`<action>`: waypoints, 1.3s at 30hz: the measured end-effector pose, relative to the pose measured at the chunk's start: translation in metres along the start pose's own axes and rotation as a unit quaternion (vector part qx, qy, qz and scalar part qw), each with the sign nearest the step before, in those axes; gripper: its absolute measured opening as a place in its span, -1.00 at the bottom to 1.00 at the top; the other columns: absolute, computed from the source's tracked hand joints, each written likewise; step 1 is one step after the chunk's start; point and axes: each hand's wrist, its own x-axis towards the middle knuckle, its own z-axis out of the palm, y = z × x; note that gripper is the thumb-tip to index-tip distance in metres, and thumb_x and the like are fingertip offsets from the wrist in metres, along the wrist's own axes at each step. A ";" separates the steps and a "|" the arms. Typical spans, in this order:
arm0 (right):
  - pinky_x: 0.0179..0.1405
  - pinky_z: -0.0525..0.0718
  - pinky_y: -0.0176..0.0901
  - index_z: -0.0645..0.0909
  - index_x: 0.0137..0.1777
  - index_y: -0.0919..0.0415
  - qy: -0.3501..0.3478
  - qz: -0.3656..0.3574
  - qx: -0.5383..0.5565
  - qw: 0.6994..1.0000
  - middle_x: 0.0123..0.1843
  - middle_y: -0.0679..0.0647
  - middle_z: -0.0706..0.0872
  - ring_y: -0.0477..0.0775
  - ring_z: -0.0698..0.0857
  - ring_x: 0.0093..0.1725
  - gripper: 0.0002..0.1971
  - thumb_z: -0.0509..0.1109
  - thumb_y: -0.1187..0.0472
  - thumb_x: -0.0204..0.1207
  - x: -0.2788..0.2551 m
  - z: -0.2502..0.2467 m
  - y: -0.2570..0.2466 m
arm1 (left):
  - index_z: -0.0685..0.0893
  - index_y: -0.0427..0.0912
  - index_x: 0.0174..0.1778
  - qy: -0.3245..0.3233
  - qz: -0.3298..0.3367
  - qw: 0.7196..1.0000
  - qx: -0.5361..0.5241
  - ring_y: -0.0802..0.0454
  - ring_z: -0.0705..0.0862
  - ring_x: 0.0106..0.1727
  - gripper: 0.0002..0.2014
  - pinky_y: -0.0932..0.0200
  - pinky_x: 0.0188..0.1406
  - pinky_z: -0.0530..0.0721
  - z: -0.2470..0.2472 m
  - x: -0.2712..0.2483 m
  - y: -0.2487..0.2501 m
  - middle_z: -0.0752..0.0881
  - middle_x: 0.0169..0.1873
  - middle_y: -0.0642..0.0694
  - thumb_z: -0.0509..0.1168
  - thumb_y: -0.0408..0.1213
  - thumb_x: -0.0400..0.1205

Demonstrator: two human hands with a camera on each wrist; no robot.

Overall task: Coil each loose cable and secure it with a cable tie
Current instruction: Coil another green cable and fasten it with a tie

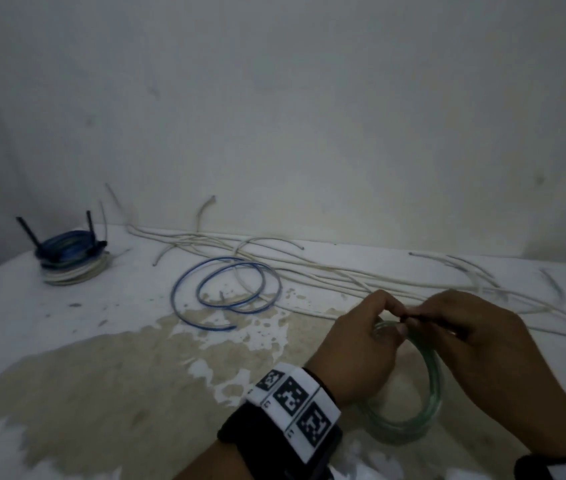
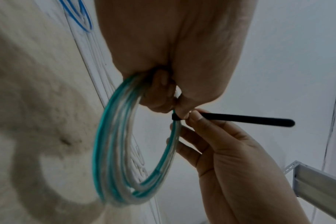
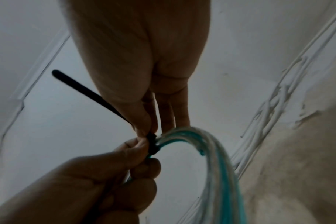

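A coil of teal-and-clear cable (image 1: 434, 375) (image 2: 109, 144) (image 3: 220, 166) hangs between my hands above the table's front right. My left hand (image 1: 390, 325) (image 2: 163, 97) (image 3: 142, 153) grips the coil's top, thumb and finger pressed at the tie's head. A black cable tie (image 1: 409, 317) (image 2: 249, 120) (image 3: 86, 94) is wrapped round the bundle, and its long tail sticks out free. My right hand (image 1: 421, 315) (image 2: 194, 119) (image 3: 146, 128) pinches the strap right beside the head, with its other fingers resting behind the coil.
A loose blue cable (image 1: 226, 292) lies in open loops mid-table. Several long white cables (image 1: 309, 268) run along the wall. Tied coils (image 1: 70, 258) are stacked at the back left. The table (image 1: 101, 375) has worn paint. A metal shelf rail (image 2: 316, 181) shows at the right.
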 end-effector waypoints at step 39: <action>-0.19 0.51 -0.63 0.63 0.01 -0.10 -0.125 0.026 0.261 0.957 0.00 -0.25 0.67 -0.48 0.60 -0.05 -0.85 0.45 0.07 0.46 0.146 0.245 -0.233 | 0.78 -0.15 0.03 0.464 -0.067 0.859 -0.204 0.08 0.72 -0.36 -0.77 0.18 -0.32 0.76 -0.334 -0.152 -0.095 0.77 -0.40 -0.04 0.31 -0.51 0.60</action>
